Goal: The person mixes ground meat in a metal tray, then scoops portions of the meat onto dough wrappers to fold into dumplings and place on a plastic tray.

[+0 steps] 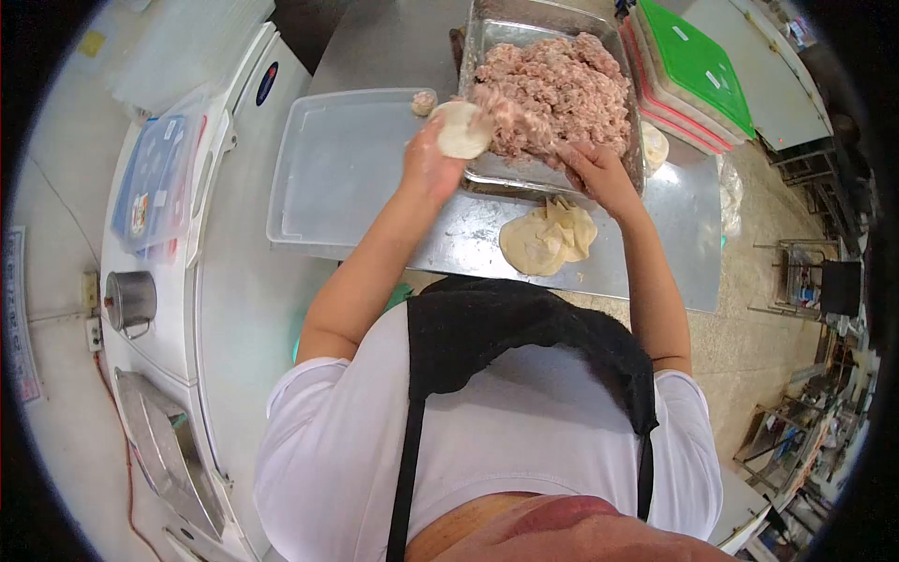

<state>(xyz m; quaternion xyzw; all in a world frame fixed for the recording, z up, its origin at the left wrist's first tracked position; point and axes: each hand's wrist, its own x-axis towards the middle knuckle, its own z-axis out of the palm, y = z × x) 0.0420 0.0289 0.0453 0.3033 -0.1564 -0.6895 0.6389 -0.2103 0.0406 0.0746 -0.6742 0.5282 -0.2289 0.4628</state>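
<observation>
Steel worktop (646, 253): you keep the mince tray (510, 176) dead ahead and the wrapper stack (548, 236) just below it, within easy reach. Your left hand (433, 164) cups one round wrapper (461, 129) at the tray's edge. Your right hand (599, 173) is curled at the near rim; I cannot tell what it grips, if anything.

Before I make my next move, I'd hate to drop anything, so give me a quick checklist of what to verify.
1. Wrapper rests in the left hand: ok.
2. Right hand at the metal tray's near rim: ok.
3. Right hand holding a tool: cannot tell.
4. Minced meat left in the metal tray: ok.
5. Spare wrappers stacked on the table: ok.
6. Room in the clear plastic tray, one dumpling at its far corner: ok.
</observation>
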